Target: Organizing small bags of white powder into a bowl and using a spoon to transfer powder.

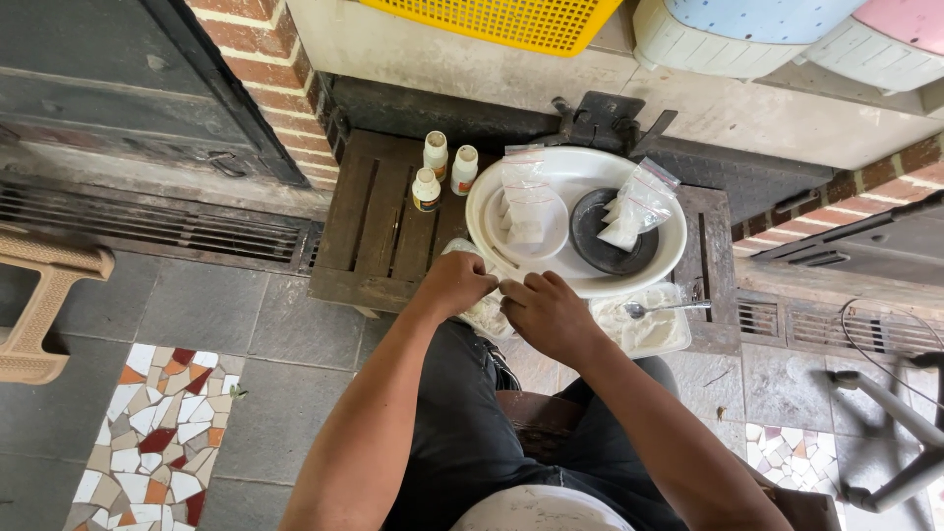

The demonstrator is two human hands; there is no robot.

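Observation:
My left hand (454,282) and my right hand (547,313) meet at the near rim of a large white basin (669,258), both pinching a small clear plastic bag of white powder (486,314) that is mostly hidden under them. Inside the basin sit a small white bowl (558,234) with filled bags and a black bowl (590,236) with another clear bag (639,205). A clear tray of white powder (649,332) with a metal spoon (667,308) lies right of my right hand.
Three small white bottles (440,169) stand on the dark wooden pallet (379,236) left of the basin. A floor drain grate (147,228) runs at left, beside a tan plastic stool (39,305). A yellow basket (492,20) and pastel tubs (747,34) sit above.

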